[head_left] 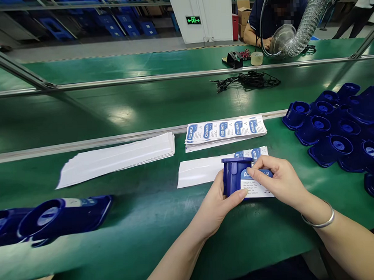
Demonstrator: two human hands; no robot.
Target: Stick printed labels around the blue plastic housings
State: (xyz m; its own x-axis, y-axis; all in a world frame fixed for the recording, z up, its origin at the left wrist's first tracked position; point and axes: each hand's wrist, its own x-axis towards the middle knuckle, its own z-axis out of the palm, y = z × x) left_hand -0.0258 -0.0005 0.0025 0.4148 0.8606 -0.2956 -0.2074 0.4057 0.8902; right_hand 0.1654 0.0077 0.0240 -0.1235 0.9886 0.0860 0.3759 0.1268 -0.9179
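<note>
My left hand (216, 202) is closed around a blue plastic housing (232, 175), thumb across its lower front. Between the fingers of my right hand (277, 179) is a printed label (254, 187), white with a blue band, pinched near its upper edge. The label's left part lies against the housing's face, while its right part sticks out past the side. Behind the housing lies a label strip (197, 172), mostly bare white backing with a few labels at its right end. Further back sits a stack of printed label sheets (225, 132).
Blank backing strips (119, 157) are piled left of centre. Labelled blue housings (66, 215) lie at the left, and several more housings (339, 145) crowd the right. Black cables (249, 80) rest beyond a metal rail (135, 81). Across the bench a person (277, 16) works beside a flexible duct (308, 23).
</note>
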